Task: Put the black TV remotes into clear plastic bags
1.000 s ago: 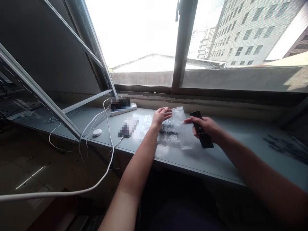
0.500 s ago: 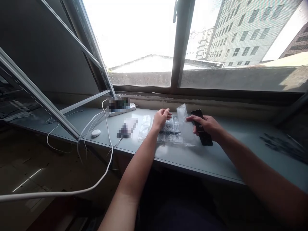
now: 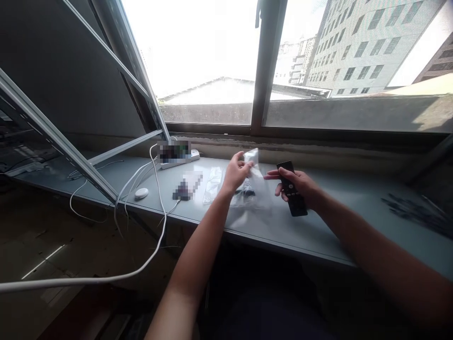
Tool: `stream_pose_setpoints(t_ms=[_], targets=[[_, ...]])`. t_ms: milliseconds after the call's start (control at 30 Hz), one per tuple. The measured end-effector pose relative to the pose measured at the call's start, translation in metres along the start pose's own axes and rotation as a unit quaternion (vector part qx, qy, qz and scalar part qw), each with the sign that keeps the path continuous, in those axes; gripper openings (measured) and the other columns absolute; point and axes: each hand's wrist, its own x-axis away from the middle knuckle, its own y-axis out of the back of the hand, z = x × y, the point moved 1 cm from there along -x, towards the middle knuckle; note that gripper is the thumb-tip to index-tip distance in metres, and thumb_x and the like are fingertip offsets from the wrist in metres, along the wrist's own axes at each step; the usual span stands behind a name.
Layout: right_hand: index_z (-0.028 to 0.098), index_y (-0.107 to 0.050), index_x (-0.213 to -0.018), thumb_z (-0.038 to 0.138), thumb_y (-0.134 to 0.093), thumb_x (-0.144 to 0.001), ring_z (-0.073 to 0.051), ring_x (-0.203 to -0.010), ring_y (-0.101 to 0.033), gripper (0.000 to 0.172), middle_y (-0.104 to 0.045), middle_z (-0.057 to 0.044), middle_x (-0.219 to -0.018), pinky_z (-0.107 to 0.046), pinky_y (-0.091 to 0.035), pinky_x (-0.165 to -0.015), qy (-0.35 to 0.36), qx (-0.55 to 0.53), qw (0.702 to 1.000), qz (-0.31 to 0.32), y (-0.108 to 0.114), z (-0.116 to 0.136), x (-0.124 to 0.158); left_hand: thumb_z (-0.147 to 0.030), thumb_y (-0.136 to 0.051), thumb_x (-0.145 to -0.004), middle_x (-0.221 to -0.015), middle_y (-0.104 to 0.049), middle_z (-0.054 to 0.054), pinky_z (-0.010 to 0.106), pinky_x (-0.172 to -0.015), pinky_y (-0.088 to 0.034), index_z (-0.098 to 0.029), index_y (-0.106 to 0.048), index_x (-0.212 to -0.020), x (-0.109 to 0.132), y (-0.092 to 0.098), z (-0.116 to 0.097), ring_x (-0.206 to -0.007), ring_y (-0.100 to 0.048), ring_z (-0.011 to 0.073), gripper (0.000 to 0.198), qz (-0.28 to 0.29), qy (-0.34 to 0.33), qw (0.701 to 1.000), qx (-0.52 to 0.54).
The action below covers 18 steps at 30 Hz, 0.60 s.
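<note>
My left hand pinches the upper part of a clear plastic bag, which hangs upright over the table. To its right, my right hand grips a black remote control, tilted, with a round button and small light keys on its face. The index finger of that hand stretches toward the bag's right edge; whether it touches cannot be made out. Behind and below the bag lie dark items in clear packaging, partly hidden by it. Further clear plastic bags lie flat left of my left wrist.
A grey table runs below the window. Left stand a power strip, a blurred-out device on a cable, a round white puck and a looping white cable. A metal frame slants there. Dark thin items lie far right.
The plastic bag has passed from my right hand to my left and shifted left over the packaged items. My right hand keeps the remote control, its index finger now extended.
</note>
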Motion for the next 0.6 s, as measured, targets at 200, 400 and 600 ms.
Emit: stream_pose_setpoints(t_ms=[200,400,600], targets=[[0.019,-0.080,-0.117,0.079,-0.059,-0.107,-0.020,-0.056,-0.066,0.064,-0.085,-0.020,-0.120,-0.035,-0.050,-0.043,-0.022,-0.035,0.999,-0.016,0.007,-0.011,-0.008,-0.022,-0.096,-0.081,-0.102,-0.081,0.010,0.038,-0.106,-0.056,-0.017,-0.068,-0.153,-0.018,0.084,-0.024,-0.103,-0.077,0.0292,0.078,-0.105,-0.007,0.967,-0.232],[0.018,-0.079,-0.120,0.077,-0.060,-0.107,-0.019,-0.053,-0.063,0.064,-0.084,-0.018,-0.108,-0.034,-0.048,-0.043,-0.035,-0.055,0.998,-0.001,0.002,-0.010,-0.007,-0.023,-0.099,-0.076,-0.151,-0.070,0.025,0.049,-0.125,-0.044,-0.016,-0.067,-0.152,0.000,0.115,-0.027,-0.149,-0.060,0.0461,0.083,-0.100,0.063,0.891,-0.438],[0.017,-0.078,-0.113,0.088,-0.048,-0.106,-0.019,-0.051,-0.059,0.077,-0.073,-0.010,-0.078,-0.033,-0.049,-0.045,-0.065,-0.114,0.991,0.002,-0.010,-0.009,-0.004,-0.046,-0.084,-0.099,-0.156,-0.069,0.021,0.047,-0.134,-0.037,-0.019,-0.080,-0.128,0.018,0.032,-0.034,-0.155,-0.055,0.0401,0.040,-0.009,-0.156,0.938,-0.309]])
